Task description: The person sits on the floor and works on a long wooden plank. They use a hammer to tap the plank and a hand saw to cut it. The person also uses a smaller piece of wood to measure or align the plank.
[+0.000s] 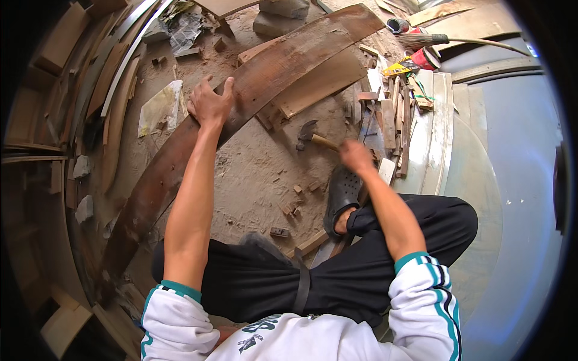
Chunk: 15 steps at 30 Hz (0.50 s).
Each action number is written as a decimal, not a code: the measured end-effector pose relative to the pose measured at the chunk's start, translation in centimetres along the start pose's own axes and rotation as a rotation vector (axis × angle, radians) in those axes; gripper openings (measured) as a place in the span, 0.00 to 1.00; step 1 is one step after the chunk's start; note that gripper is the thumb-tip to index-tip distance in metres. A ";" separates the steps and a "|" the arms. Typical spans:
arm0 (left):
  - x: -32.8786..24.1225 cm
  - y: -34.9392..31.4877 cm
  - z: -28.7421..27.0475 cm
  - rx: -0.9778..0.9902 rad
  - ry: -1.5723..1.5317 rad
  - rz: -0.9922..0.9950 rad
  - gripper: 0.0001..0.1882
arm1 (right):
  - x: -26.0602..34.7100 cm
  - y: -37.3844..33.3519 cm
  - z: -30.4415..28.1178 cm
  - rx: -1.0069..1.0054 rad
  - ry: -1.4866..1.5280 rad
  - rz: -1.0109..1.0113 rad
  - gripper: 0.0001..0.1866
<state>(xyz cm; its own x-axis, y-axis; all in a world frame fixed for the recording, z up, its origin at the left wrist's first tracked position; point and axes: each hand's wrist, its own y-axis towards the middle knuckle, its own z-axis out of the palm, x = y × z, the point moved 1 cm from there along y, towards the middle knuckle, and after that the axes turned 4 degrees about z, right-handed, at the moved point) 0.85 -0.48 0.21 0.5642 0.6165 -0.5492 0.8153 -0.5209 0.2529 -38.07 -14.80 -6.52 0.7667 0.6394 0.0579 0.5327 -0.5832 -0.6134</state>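
Observation:
A long, worn brown plank (288,67) runs slantwise from the lower left to the upper right. My left hand (211,101) grips its edge, with the thumb laid over the near face and the fingers at the far side. My right hand (356,157) is closed round the wooden handle of a claw hammer (325,141). The hammer's dark head is over the dusty ground, to the right of the plank and apart from it. A lighter board (325,84) lies partly under the plank.
Scrap wood strips (394,117) are heaped at the right, near a brush (424,40) and a red can (424,59). Stone blocks (280,21) sit at the far side. Boards (102,90) lean along the left. My dark clog (342,195) is just below my right hand.

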 end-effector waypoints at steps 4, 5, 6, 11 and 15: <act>1.1 -2.9 0.4 -0.052 -0.063 0.071 0.34 | 5.8 -4.3 8.3 -0.014 -0.055 -0.345 0.29; 1.4 -1.6 -0.1 -0.101 -0.103 0.096 0.33 | 9.1 -4.9 7.6 -0.065 -0.092 -0.447 0.30; 1.4 -1.0 0.0 -0.124 -0.114 0.100 0.33 | 11.0 -5.6 8.2 -0.119 -0.155 -0.519 0.30; -0.2 -1.7 0.6 -0.108 -0.140 0.144 0.32 | 12.4 -5.9 15.2 -0.004 -0.230 -0.544 0.26; -0.7 -2.1 -0.2 -0.377 -0.113 0.390 0.20 | 11.0 -6.8 15.0 -0.145 -0.227 -0.627 0.24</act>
<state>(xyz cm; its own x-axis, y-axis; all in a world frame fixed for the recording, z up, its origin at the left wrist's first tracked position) -1.24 0.32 0.16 0.8332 0.3418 -0.4346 0.5504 -0.4375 0.7111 -38.65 3.66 -13.56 0.2117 0.9585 0.1910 0.9063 -0.1194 -0.4054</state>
